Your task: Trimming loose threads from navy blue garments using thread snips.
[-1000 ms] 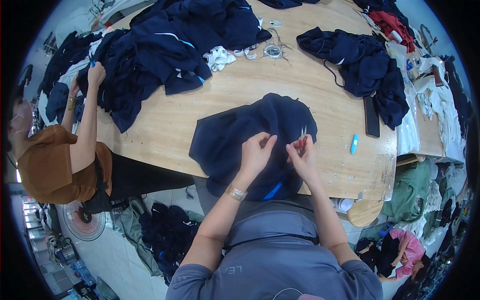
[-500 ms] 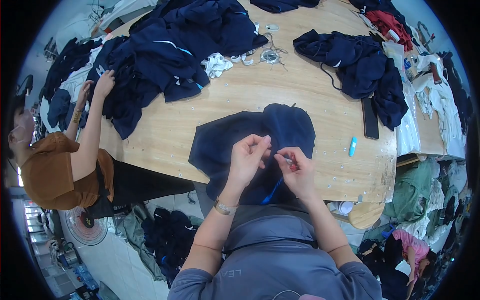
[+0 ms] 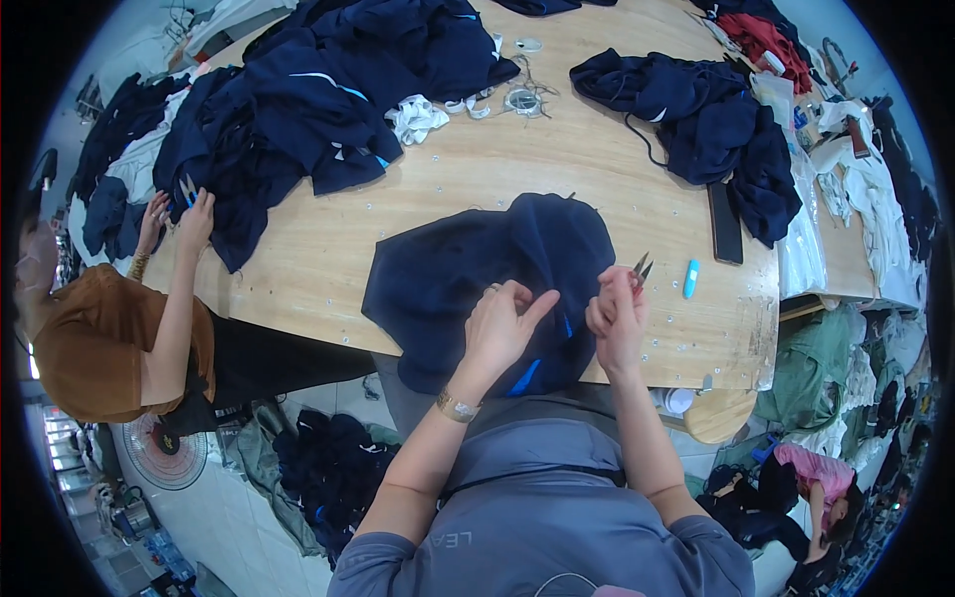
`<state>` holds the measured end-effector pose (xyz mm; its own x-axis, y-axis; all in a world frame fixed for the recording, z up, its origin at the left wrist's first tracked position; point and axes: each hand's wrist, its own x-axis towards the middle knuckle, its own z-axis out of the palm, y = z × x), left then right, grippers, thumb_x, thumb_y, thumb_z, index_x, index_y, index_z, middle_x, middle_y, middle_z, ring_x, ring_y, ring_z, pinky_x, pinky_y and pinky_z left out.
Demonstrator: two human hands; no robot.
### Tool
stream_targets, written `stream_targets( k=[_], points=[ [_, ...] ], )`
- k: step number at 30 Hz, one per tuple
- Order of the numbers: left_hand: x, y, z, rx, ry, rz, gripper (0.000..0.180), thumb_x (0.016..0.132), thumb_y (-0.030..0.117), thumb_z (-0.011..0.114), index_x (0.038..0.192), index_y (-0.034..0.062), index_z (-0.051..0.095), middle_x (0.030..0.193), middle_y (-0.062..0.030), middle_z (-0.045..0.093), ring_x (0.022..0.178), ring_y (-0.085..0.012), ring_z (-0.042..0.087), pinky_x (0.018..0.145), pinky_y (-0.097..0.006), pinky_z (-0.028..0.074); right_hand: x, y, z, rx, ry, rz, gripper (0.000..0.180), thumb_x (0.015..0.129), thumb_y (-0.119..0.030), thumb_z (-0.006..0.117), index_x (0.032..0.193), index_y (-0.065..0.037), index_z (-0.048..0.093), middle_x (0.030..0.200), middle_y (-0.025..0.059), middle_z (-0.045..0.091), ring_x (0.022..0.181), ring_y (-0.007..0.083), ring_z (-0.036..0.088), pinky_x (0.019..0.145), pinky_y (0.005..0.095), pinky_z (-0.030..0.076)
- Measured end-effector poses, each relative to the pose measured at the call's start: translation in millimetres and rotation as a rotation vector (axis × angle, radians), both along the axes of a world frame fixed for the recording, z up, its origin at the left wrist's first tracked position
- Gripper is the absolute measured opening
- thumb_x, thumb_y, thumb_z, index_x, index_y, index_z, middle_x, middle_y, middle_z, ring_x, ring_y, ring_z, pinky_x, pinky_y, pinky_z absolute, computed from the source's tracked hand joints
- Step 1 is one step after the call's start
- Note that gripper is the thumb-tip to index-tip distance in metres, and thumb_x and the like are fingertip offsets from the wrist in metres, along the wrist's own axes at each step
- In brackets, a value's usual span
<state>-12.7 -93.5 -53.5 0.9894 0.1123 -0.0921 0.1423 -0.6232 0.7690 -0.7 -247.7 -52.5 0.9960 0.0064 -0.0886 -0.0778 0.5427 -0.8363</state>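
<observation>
A navy blue garment (image 3: 448, 264) with bright blue trim is spread at the table's near edge, in front of me. Above its right side, my right hand (image 3: 619, 323) is wrapped round a small pair of thread snips (image 3: 643, 271). The metal blades point up past the fingers, and a bit of red handle shows. My left hand (image 3: 502, 323) hovers over or rests on the garment's middle; contact is hard to judge. Its thumb stretches out to the right, away from the fingers, and nothing shows in it.
Navy garments (image 3: 308, 109) are heaped at the far left, more (image 3: 696, 114) at the right. A dark phone (image 3: 725, 224) and a light blue pen-like object (image 3: 690, 279) lie on the wooden table (image 3: 487, 169). A person in brown (image 3: 109, 343) works at the left, holding small scissors.
My right hand has moved right and up, away from my left, and the snips' blades now point upward. The left thumb has spread outward. The view has shifted slightly.
</observation>
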Motion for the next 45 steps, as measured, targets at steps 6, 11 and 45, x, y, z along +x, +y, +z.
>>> stream_targets(
  k=[6,11,45],
  points=[
    [11.2,11.7,-11.0,-0.824,0.235,-0.006,0.029,0.09,0.027,0.056,0.069,0.0076,0.054,0.058,0.0085,0.042,0.049,0.0,0.037,0.044,-0.017,0.031,-13.1,-4.5,4.4,-0.078,0.025,0.045,0.023,0.095,-0.026,0.043,0.092,-0.004,0.049,0.056,-0.0064,0.03,0.044,0.0013,0.026,0.041,0.0181,0.019],
    [13.6,18.4,14.2,-0.965,0.191,0.029,0.027,0.09,0.028,0.057,0.069,0.0109,0.054,0.057,0.0095,0.043,0.048,0.0016,0.035,0.043,-0.015,0.028,-20.4,4.7,2.1,-0.874,-0.301,0.007,0.028,0.093,-0.028,0.047,0.078,-0.005,0.051,0.056,0.0026,0.039,0.048,0.0095,0.041,0.044,0.0254,0.031],
    [56.1,67.4,5.6,-0.714,-0.356,0.362,0.038,0.088,0.02,0.059,0.119,0.0005,0.047,0.096,-0.0038,0.059,0.086,-0.0072,0.052,0.079,-0.021,0.042,2.6,-2.1,-0.9,-1.102,-0.217,-0.053,0.029,0.083,-0.027,0.063,0.076,-0.003,0.047,0.058,0.0075,0.047,0.047,0.0182,0.046,0.046,0.0304,0.035]
  ],
)
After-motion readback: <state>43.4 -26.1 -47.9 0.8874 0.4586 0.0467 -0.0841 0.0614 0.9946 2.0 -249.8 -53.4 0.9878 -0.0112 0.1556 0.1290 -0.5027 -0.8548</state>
